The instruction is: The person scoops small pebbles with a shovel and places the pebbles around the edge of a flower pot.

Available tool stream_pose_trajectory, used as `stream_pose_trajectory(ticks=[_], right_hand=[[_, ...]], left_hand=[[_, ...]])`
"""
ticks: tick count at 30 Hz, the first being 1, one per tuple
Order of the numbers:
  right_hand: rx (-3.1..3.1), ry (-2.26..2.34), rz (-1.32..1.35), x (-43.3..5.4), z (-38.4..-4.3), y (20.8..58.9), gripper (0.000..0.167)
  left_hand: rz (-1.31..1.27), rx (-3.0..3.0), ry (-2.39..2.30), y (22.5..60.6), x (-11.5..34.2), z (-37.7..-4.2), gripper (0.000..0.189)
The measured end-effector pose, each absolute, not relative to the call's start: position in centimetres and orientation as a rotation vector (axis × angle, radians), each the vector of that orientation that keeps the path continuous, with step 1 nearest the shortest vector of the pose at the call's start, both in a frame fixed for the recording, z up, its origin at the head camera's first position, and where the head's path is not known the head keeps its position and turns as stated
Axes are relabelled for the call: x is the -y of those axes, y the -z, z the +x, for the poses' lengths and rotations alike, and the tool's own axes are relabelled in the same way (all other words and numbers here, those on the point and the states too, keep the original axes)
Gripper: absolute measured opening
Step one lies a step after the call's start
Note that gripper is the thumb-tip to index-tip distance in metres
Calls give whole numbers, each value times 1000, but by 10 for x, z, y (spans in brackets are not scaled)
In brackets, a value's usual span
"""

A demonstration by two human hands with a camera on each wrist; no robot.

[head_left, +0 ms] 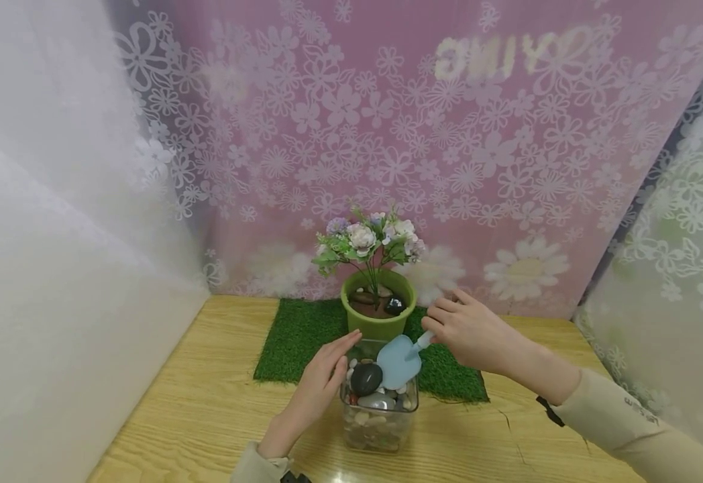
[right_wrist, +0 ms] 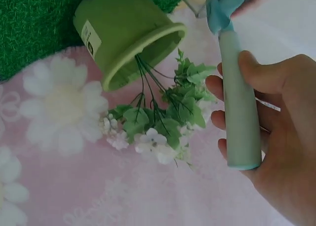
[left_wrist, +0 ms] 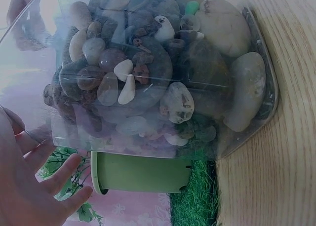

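Note:
My right hand [head_left: 472,332] grips the pale green handle [right_wrist: 239,102] of a small light-blue garden trowel [head_left: 397,362]. The trowel's blade lies over the stones in a clear square container [head_left: 388,411], next to a large black stone [head_left: 366,380]. At the container's left side is my left hand [head_left: 321,376], its fingers extended and touching near the rim. Through the clear wall in the left wrist view, pebbles [left_wrist: 177,102] of several sizes and colours show. The tip of the blade cannot be made out clearly among the stones.
Behind the container stands a green flowerpot [head_left: 375,327] with white and purple flowers [head_left: 362,239] and a few stones on brown soil. It rests on a green turf mat [head_left: 303,342] over a wooden table [head_left: 206,402]. A pink floral curtain [head_left: 327,134] hangs behind.

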State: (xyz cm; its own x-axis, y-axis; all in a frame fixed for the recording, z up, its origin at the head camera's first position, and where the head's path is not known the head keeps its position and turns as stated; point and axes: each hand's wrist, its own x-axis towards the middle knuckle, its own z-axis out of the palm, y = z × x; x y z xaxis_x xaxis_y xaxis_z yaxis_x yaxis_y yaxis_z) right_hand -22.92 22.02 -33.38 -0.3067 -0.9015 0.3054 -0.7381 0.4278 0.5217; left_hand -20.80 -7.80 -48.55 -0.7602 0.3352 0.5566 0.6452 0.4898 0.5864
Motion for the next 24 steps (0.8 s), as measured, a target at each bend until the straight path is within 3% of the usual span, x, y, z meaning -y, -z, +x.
stream_pose_trajectory(ticks=[24], right_hand=[[2132,167,1300,-214,-223,378,32]], left_hand=[[-815,2393,1188,485,81,-205,46]])
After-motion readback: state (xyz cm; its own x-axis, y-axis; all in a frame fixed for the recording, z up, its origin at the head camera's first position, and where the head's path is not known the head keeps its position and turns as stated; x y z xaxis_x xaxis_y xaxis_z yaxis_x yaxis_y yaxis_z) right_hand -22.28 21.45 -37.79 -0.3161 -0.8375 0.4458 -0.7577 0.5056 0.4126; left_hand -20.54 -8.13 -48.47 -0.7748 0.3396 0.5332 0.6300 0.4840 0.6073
